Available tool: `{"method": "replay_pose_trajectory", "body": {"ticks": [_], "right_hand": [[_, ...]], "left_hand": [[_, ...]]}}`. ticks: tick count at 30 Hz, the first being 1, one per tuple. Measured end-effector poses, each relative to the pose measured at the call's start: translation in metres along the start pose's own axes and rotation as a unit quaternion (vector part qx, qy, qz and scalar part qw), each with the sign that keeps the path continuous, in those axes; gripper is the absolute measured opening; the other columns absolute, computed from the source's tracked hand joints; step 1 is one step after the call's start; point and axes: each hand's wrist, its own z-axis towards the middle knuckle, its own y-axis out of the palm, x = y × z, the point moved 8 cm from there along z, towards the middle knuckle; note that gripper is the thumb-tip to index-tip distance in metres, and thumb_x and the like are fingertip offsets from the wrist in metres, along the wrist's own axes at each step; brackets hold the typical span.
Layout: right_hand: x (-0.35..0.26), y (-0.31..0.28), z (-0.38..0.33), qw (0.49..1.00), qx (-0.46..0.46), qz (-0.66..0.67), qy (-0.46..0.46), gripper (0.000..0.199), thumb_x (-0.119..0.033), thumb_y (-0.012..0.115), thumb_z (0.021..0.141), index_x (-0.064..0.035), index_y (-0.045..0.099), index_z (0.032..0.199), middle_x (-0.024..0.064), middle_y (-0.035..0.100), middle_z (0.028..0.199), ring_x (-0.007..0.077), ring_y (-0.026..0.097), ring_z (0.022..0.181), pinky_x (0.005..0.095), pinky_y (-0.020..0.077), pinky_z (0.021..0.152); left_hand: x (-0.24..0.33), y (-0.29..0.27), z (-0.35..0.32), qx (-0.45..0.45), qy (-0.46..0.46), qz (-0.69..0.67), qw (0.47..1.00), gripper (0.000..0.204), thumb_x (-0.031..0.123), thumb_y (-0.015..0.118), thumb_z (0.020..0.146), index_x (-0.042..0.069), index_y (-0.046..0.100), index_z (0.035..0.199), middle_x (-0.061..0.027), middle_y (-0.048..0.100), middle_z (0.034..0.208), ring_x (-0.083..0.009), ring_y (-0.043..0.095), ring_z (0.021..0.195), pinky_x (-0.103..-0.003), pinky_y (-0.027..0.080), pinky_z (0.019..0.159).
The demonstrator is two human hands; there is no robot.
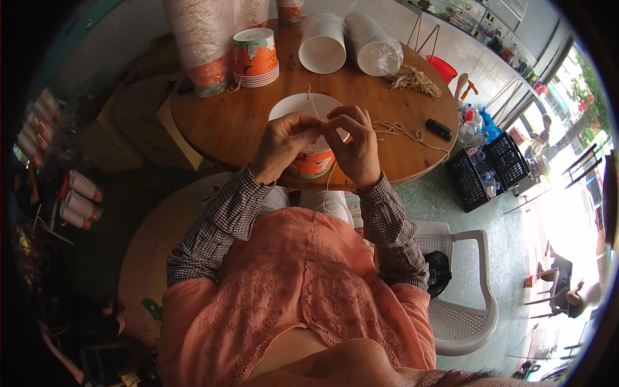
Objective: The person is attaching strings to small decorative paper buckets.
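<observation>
From where I stand: an orange-printed paper bucket with a white inside [314,166] sits on the round brown wooden desk [216,132], directly beneath the hands and close to the person's body, presumably so that near and far rim are both in reach. A thin pale cord [311,101] runs from the far rim to the fingertips; a strand also hangs down the near side. Likely held above the mouth to give the fingers free room. Left hand [284,143]: thumb and forefinger pinched together on the cord, other fingers curled in. Right hand [358,145]: forefinger arched, tips meeting the left ones, the rest loosely bent; cannot tell whether cord lies between them. Right of the hands: loose lengths of beige cord [401,129], probably kept there for easy reach, and a small black oblong object [438,129], use unclear. Beyond the hands, two sleeves of nested white paper buckets [322,51] lie on their sides; beyond and left, a short upright stack of orange paper buckets [255,61], apparently parked out of the way.
</observation>
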Motion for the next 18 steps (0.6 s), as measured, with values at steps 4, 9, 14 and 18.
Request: {"method": "replay_pose_trajectory", "body": {"ticks": [4, 9, 14, 18], "right_hand": [[0.007, 0.002, 0.003, 1.0, 0.0, 0.021, 0.01, 0.008, -0.007, 0.069, 0.074, -0.0046, 0.063, 0.078, 0.01, 0.059, 0.095, 0.0302, 0.053, 0.091, 0.038, 0.0454, 0.08], [0.035, 0.011, -0.002, 0.98, -0.009, 0.169, 0.108, 0.01, -0.01, 0.062, 0.087, -0.0016, 0.066, 0.09, 0.0097, 0.064, 0.092, 0.0215, 0.059, 0.088, 0.0337, 0.0471, 0.08], [0.037, 0.029, -0.012, 0.943, -0.113, 0.266, 0.167, 0.017, -0.008, 0.054, 0.094, 0.0011, 0.063, 0.104, 0.0053, 0.066, 0.086, 0.0118, 0.061, 0.08, 0.027, 0.0491, 0.077], [0.042, 0.034, -0.018, 0.924, -0.14, 0.305, 0.185, 0.018, -0.005, 0.054, 0.093, 0.0019, 0.061, 0.108, 0.0034, 0.066, 0.087, 0.008, 0.061, 0.08, 0.0232, 0.0499, 0.074]], "left_hand": [[-0.009, 0.0, -0.001, -0.017, -0.016, 0.054, 0.998, 0.015, 0.007, 0.063, 0.087, -0.001, 0.062, 0.099, -0.0032, 0.066, 0.09, -0.008, 0.061, 0.08, -0.022, 0.05, 0.073], [-0.01, -0.005, 0.001, 0.002, -0.04, 0.015, 0.999, 0.014, 0.007, 0.063, 0.088, -0.001, 0.062, 0.099, -0.003, 0.066, 0.09, -0.0084, 0.062, 0.082, -0.022, 0.049, 0.074], [-0.004, -0.009, 0.003, -0.018, 0.01, 0.028, 0.999, 0.011, 0.007, 0.059, 0.091, -0.001, 0.061, 0.098, -0.0036, 0.066, 0.091, -0.0081, 0.06, 0.086, -0.022, 0.048, 0.077], [-0.006, -0.006, 0.002, -0.017, 0.009, 0.03, 0.999, 0.01, 0.007, 0.058, 0.092, 0.0, 0.061, 0.098, -0.0038, 0.066, 0.092, -0.0075, 0.06, 0.084, -0.022, 0.048, 0.076]]}}
